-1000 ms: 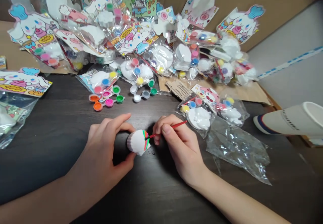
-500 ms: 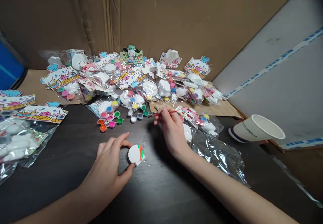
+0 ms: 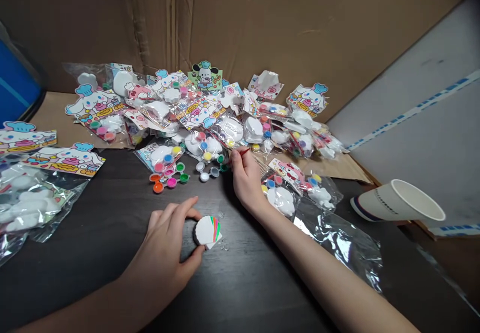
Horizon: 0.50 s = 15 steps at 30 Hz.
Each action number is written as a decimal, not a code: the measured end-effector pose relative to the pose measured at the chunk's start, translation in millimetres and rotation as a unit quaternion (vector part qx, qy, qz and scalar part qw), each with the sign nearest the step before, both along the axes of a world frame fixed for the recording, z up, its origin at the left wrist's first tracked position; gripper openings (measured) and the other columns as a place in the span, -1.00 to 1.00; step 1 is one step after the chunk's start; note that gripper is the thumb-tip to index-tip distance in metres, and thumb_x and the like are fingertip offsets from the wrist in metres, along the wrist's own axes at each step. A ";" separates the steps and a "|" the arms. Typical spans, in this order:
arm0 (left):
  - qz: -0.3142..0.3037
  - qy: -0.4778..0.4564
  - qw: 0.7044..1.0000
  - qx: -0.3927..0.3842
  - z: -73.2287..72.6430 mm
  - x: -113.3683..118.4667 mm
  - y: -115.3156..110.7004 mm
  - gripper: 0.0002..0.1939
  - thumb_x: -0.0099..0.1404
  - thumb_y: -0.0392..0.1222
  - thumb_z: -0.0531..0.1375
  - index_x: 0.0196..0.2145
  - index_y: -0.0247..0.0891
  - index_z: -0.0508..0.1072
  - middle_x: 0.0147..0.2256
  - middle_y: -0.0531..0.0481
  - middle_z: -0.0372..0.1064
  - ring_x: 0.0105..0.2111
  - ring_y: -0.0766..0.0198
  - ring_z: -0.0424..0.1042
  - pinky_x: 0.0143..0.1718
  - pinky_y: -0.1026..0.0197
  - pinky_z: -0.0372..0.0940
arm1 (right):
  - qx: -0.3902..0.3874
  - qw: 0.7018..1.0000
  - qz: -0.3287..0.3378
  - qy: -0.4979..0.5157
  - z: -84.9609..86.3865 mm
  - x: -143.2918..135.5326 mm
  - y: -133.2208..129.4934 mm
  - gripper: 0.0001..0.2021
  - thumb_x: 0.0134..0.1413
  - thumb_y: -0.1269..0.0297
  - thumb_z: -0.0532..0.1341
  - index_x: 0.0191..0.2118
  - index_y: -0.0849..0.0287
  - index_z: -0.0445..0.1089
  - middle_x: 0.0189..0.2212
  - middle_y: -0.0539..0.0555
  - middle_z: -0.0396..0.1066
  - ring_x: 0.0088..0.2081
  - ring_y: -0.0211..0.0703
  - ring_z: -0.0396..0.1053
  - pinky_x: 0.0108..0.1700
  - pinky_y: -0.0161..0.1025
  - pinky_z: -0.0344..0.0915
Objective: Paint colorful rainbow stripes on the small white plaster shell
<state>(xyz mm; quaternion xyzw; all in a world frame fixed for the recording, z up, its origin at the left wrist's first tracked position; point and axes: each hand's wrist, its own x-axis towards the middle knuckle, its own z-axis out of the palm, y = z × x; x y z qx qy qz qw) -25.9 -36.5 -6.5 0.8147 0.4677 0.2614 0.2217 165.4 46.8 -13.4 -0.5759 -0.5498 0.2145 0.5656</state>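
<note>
Half-curled, the left hand [image 3: 167, 242] grips a white, stripe-painted, shell-shaped piece [image 3: 204, 231] on the dark table [image 3: 232, 288]; the right hand [image 3: 246, 179], pinching a thin red paintbrush [image 3: 245, 151] (tip unclear), is farther and right of it.

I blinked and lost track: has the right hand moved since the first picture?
Yes: the right hand has moved forward, from beside the white piece to beside the paint pots.

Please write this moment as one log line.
left hand: holds white piece; right hand: holds red brush, near paint pots; stripes on piece: include green, pink
</note>
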 end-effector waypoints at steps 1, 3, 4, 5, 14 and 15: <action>0.002 -0.001 1.000 0.002 0.1 0.1 -0.1 -0.45 0.15 -0.38 0.11 0.09 -0.15 0.11 -0.17 -0.03 0.43 -0.19 0.08 0.37 -0.12 0.01 0.19 | -0.001 1.000 0.001 -0.007 0.2 -0.2 0.1 -0.71 0.15 0.02 0.02 -0.45 0.12 0.16 -0.56 -0.05 0.20 -0.45 -0.22 0.13 -0.31 -0.22 0.07; 0.004 0.003 1.000 0.003 0.2 0.2 -0.3 -0.44 0.15 -0.37 0.11 0.09 -0.14 0.11 -0.16 -0.02 0.43 -0.18 0.08 0.37 -0.12 0.02 0.19 | -0.003 1.000 0.003 -0.018 0.2 -0.2 0.5 -0.71 0.15 0.04 0.01 -0.45 0.12 0.16 -0.54 -0.04 0.22 -0.44 -0.22 0.14 -0.31 -0.22 0.07; 0.005 0.006 1.000 0.004 0.3 0.2 -0.3 -0.44 0.15 -0.37 0.11 0.09 -0.14 0.10 -0.16 -0.01 0.43 -0.18 0.08 0.37 -0.11 0.02 0.19 | -0.005 1.000 0.004 -0.022 0.1 -0.2 0.7 -0.72 0.15 0.05 0.00 -0.45 0.12 0.16 -0.54 -0.04 0.22 -0.44 -0.22 0.14 -0.30 -0.22 0.07; 0.004 0.009 1.000 0.005 0.3 0.2 -0.3 -0.44 0.15 -0.37 0.11 0.09 -0.14 0.10 -0.16 -0.01 0.42 -0.18 0.08 0.37 -0.11 0.02 0.19 | -0.006 1.000 0.004 -0.024 0.1 -0.1 0.8 -0.73 0.15 0.07 0.00 -0.45 0.12 0.16 -0.54 -0.03 0.23 -0.44 -0.22 0.14 -0.30 -0.22 0.07; -0.004 0.019 1.000 0.002 1.5 -0.7 -0.1 -0.44 0.17 -0.38 0.11 0.10 -0.13 0.05 -0.14 -0.03 0.41 -0.16 0.06 0.36 -0.09 -0.01 0.17 | -0.009 1.000 0.005 0.000 -0.2 -1.1 -0.2 -0.76 0.13 0.10 0.05 -0.46 0.13 0.18 -0.55 -0.05 0.19 -0.46 -0.24 0.12 -0.31 -0.21 0.07; -0.005 0.019 1.000 0.003 1.4 -0.8 -0.3 -0.44 0.17 -0.38 0.11 0.09 -0.13 0.05 -0.14 -0.03 0.41 -0.16 0.07 0.36 -0.09 -0.01 0.17 | -0.007 1.000 0.003 0.011 -1.4 -0.7 0.5 -0.75 0.13 0.09 0.06 -0.45 0.13 0.18 -0.55 -0.05 0.19 -0.46 -0.24 0.12 -0.31 -0.21 0.08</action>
